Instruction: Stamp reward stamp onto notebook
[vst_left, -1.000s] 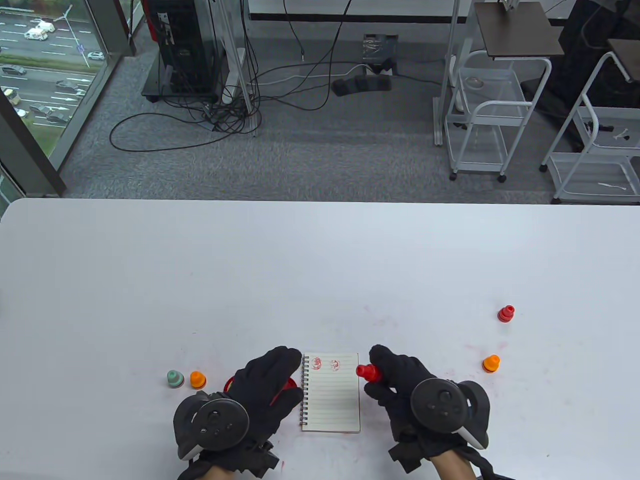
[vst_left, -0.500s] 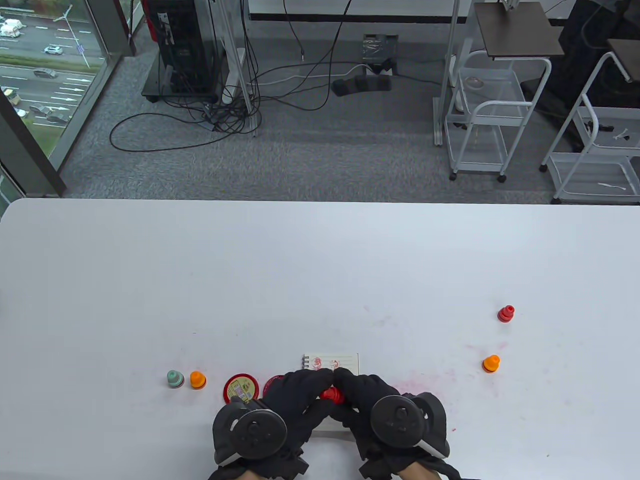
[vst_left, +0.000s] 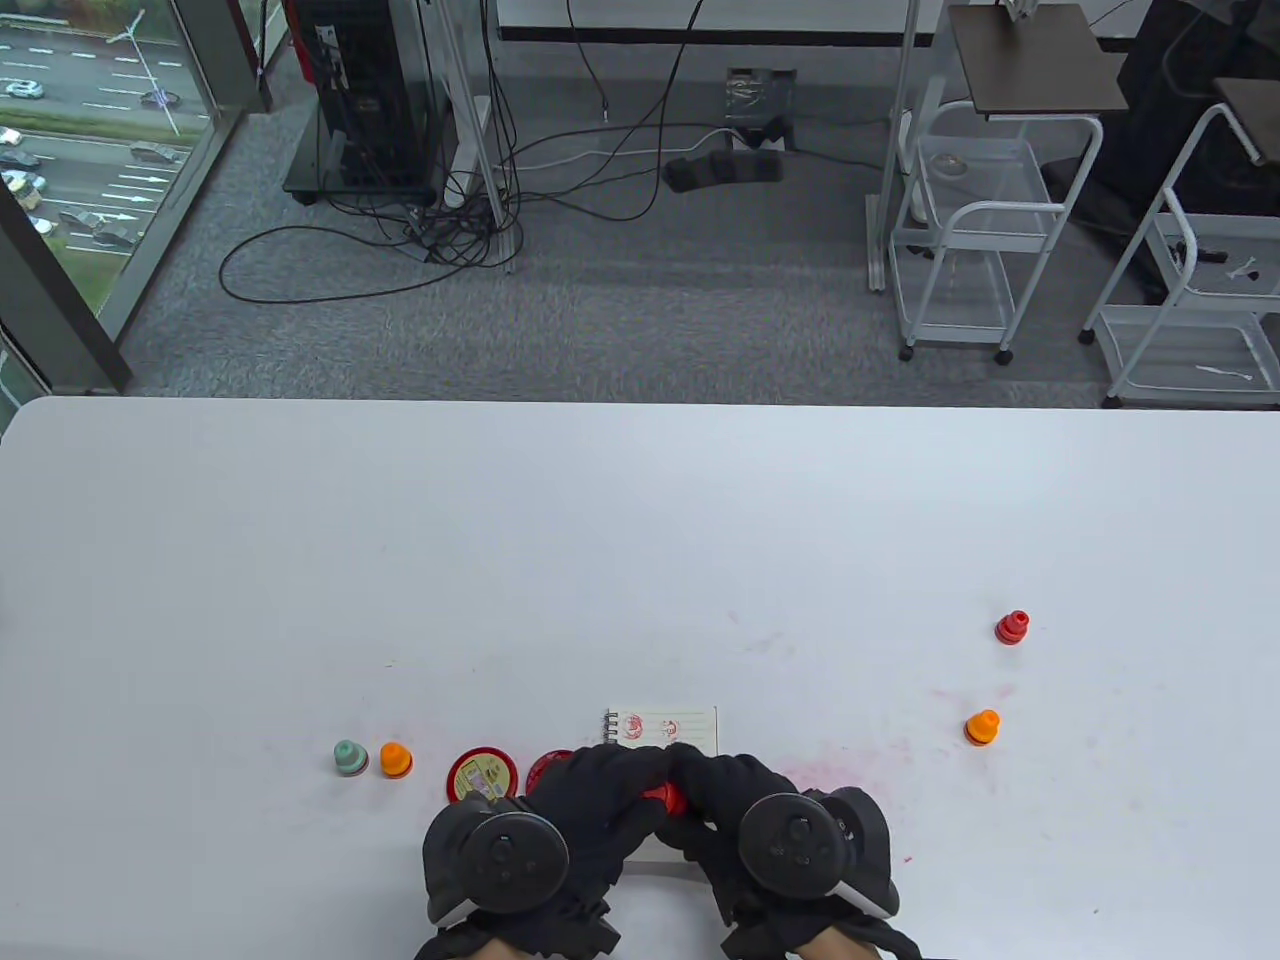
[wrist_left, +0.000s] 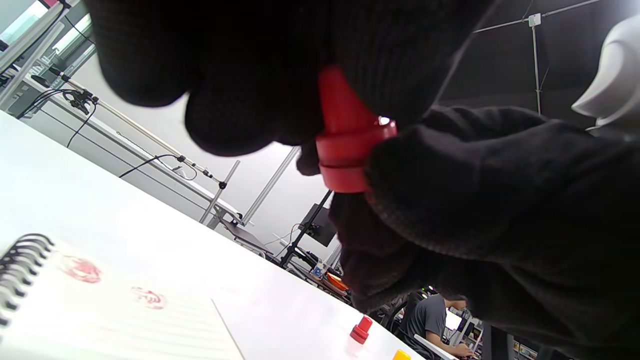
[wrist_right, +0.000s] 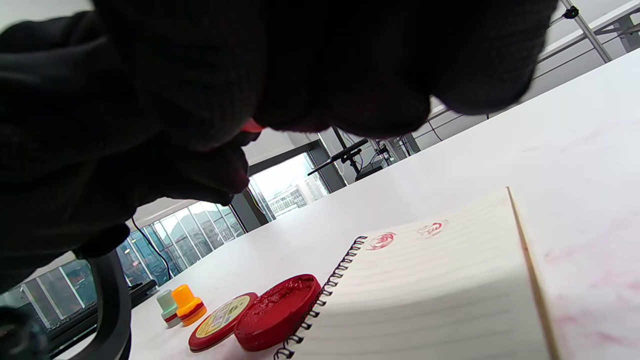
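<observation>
White table (vst_left: 640, 520) under my hands, left hand (vst_left: 590, 810) and right hand (vst_left: 735, 805) together gripping red stamp (wrist_left: 345, 145) above notebook (wrist_right: 425, 280), ink pad (wrist_right: 277, 312) left of them

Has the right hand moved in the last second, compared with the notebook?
Yes. The right hand came leftward from beside the notebook's right edge to over its lower half, meeting the left hand around the red stamp.

Beyond the long white table (vst_left: 640, 480) lies a grey carpeted floor (vst_left: 640, 320) strewn with tangled black cables (vst_left: 450, 215). A black equipment cabinet (vst_left: 365, 95) stands at the far left beside a tall glass window (vst_left: 80, 150) overlooking a road. Two white wire-shelf trolleys (vst_left: 985, 230) stand at the right.
</observation>
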